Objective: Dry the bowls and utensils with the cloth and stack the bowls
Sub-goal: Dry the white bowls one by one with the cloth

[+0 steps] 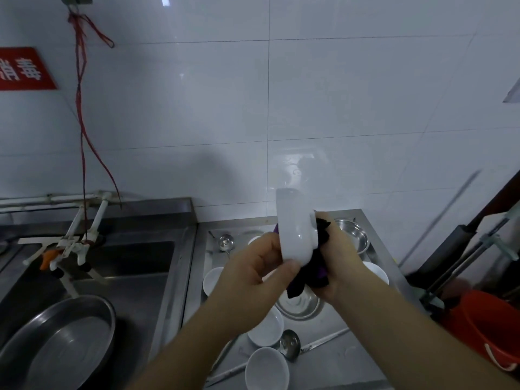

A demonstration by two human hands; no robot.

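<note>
White-tiled kitchen wall above a steel counter [332,358] beside a sink [135,266] — white bowls, metal bowls and ladles lie spread on the counter, apparently waiting to be dried. Held item: one white bowl [295,229], raised on edge above the counter, the left hand [253,271] clasping its lower rim while the right hand [342,263] clutches a dark purple cloth [309,280] against its underside — likely tilted so the cloth reaches the base. The bowl's inside faces away, and the arms hide part of the counter.
</note>
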